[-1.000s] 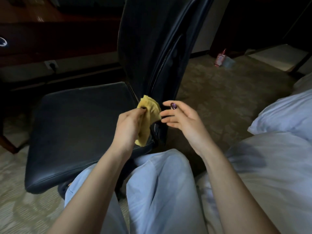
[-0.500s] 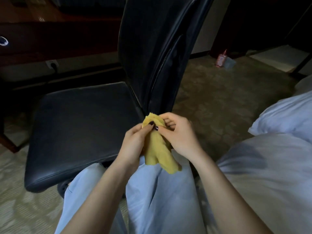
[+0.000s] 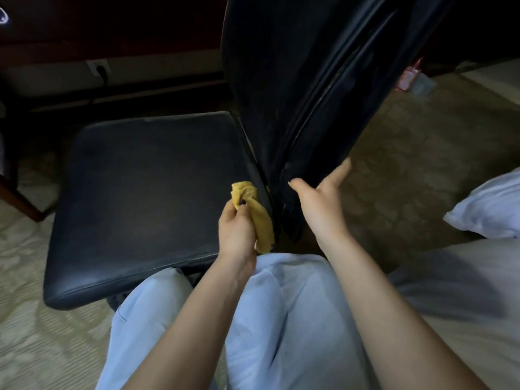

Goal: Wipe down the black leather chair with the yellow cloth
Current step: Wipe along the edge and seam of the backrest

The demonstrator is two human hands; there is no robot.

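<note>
The black leather chair (image 3: 146, 192) stands in front of me, its seat to the left and its tall backrest (image 3: 295, 80) rising at the centre. My left hand (image 3: 237, 229) grips the bunched yellow cloth (image 3: 257, 212) at the right rear edge of the seat, next to the gap below the backrest. My right hand (image 3: 320, 204) holds the lower edge of the backrest, thumb on the near side and fingers reaching behind it.
My legs in light blue trousers (image 3: 281, 319) fill the lower centre. A white bed with a pillow (image 3: 489, 209) lies to the right. A dark wooden desk (image 3: 84, 29) and wall socket (image 3: 98, 67) sit behind the chair. A pink bottle (image 3: 408, 76) stands on the carpet.
Both hands held the cloth together over my lap before. Now my right hand has let go and taken the backrest's lower edge, while my left carried the cloth to the seat's rear edge.
</note>
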